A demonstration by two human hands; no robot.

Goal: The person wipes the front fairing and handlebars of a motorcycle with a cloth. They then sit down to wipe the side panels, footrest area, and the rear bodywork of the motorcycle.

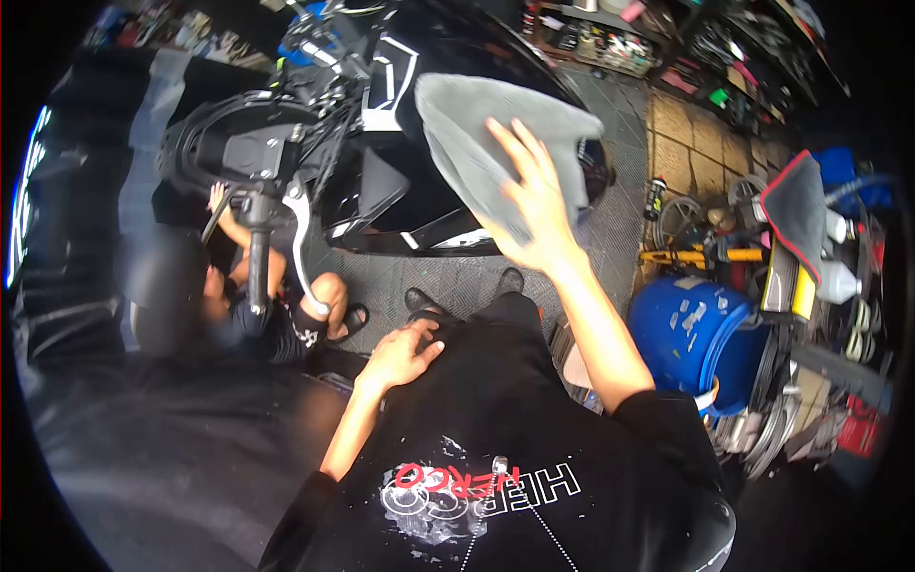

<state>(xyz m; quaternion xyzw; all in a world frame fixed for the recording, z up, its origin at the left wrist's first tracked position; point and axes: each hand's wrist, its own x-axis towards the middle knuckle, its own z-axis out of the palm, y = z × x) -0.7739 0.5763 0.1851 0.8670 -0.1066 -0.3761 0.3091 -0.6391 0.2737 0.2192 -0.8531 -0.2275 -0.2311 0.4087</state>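
Observation:
A grey cloth [457, 124] is spread over the glossy black bodywork [477, 38] of a motorcycle. My right hand [536, 195] lies on the cloth with its fingers apart, pressing it flat rather than gripping it. Against the dark clothing at my thigh rests my left hand [402, 355], its fingers loosely spread and nothing in them. Left of the cloth are the handlebar grip [259, 257] and a silver lever [303, 238].
A co-worker [229, 296] crouches at the left beside the motorcycle, one hand near its front. At the right stand a blue barrel [681, 319] and a grey cloth with red edging [799, 214]. Cluttered shelves [610, 43] are at the top right.

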